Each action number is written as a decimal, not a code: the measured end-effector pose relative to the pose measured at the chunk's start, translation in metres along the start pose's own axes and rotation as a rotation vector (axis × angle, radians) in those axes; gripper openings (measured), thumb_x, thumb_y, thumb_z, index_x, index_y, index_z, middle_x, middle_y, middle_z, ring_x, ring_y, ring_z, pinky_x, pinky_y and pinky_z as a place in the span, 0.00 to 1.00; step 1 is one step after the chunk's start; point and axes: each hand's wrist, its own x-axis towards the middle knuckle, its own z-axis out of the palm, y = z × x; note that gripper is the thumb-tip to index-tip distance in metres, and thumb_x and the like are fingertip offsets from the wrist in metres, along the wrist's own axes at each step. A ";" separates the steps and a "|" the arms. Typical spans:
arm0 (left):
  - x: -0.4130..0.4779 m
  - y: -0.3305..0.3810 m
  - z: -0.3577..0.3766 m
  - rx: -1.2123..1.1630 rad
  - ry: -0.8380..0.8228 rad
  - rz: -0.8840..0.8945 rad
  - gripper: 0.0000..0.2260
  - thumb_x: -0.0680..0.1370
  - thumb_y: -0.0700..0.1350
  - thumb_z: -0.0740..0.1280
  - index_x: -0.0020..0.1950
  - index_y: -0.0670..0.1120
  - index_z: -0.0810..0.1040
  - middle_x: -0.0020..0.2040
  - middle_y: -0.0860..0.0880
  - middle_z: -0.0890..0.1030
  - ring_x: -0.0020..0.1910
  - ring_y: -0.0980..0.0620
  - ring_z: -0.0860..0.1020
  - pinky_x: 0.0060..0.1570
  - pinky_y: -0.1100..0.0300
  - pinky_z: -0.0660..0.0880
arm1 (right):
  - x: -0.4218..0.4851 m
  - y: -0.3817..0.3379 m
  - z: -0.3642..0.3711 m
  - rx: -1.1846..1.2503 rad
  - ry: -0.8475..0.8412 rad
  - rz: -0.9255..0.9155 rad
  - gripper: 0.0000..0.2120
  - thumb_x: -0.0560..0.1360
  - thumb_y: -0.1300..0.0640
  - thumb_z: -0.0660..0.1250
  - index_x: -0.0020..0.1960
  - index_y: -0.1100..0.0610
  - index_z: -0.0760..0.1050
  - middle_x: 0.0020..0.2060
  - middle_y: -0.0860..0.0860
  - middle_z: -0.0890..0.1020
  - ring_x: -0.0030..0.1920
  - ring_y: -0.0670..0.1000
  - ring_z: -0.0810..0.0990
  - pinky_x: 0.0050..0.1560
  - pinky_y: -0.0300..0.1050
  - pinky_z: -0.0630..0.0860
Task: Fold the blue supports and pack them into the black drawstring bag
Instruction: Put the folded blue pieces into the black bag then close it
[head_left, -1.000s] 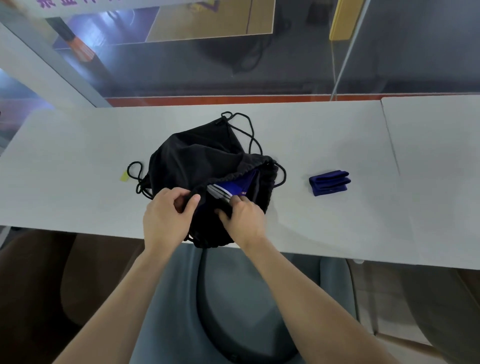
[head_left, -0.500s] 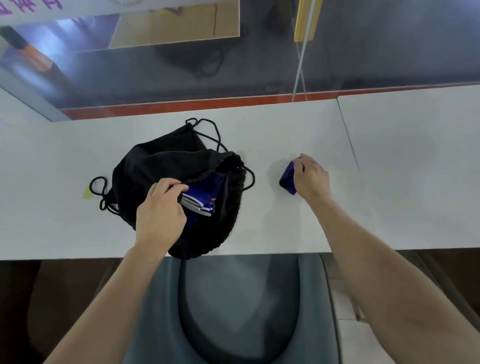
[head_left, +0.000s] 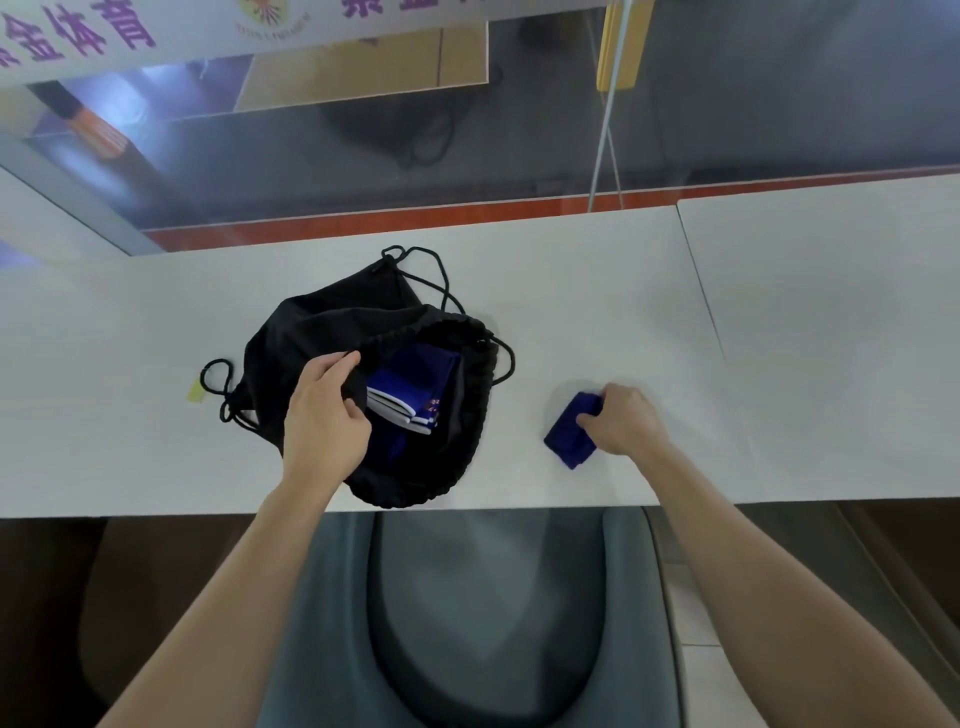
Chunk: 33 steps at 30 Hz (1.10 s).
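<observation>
Right grip (head_left: 621, 421) pinches the folded blue support (head_left: 569, 436) near the front edge of the bench (head_left: 597, 291). Left grip (head_left: 324, 415) holds the black drawstring bag (head_left: 311, 322) open. Pinching the fold flat should ease transfer.

Bright, even light, soft shadows, wide-angle bending at edges (slight blur).

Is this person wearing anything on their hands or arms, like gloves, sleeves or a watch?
No. The left hand and right hand are bare, with no gloves and no rings that I can make out. The left forearm and right forearm are bare down to the picture's lower edge: no sleeves, watch, bracelet or markings show.
</observation>
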 end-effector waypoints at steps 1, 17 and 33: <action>0.001 0.000 -0.002 -0.016 -0.021 -0.001 0.30 0.80 0.30 0.64 0.81 0.47 0.75 0.78 0.53 0.73 0.74 0.51 0.74 0.68 0.62 0.67 | -0.005 -0.003 0.001 0.081 -0.023 0.014 0.15 0.80 0.52 0.72 0.62 0.58 0.76 0.56 0.56 0.83 0.52 0.58 0.84 0.49 0.53 0.83; 0.051 -0.025 -0.026 -0.082 -0.193 -0.052 0.42 0.74 0.30 0.77 0.86 0.43 0.64 0.84 0.48 0.64 0.82 0.49 0.66 0.74 0.64 0.60 | -0.020 -0.227 0.093 1.052 0.039 0.056 0.14 0.75 0.50 0.81 0.52 0.56 0.81 0.47 0.53 0.88 0.44 0.56 0.90 0.49 0.51 0.88; -0.010 -0.013 -0.005 -0.187 -0.181 0.188 0.43 0.77 0.30 0.70 0.84 0.65 0.64 0.77 0.59 0.75 0.76 0.58 0.73 0.78 0.57 0.69 | 0.027 -0.146 0.055 0.241 0.313 -0.335 0.49 0.74 0.63 0.68 0.89 0.50 0.48 0.87 0.51 0.60 0.85 0.58 0.58 0.83 0.57 0.62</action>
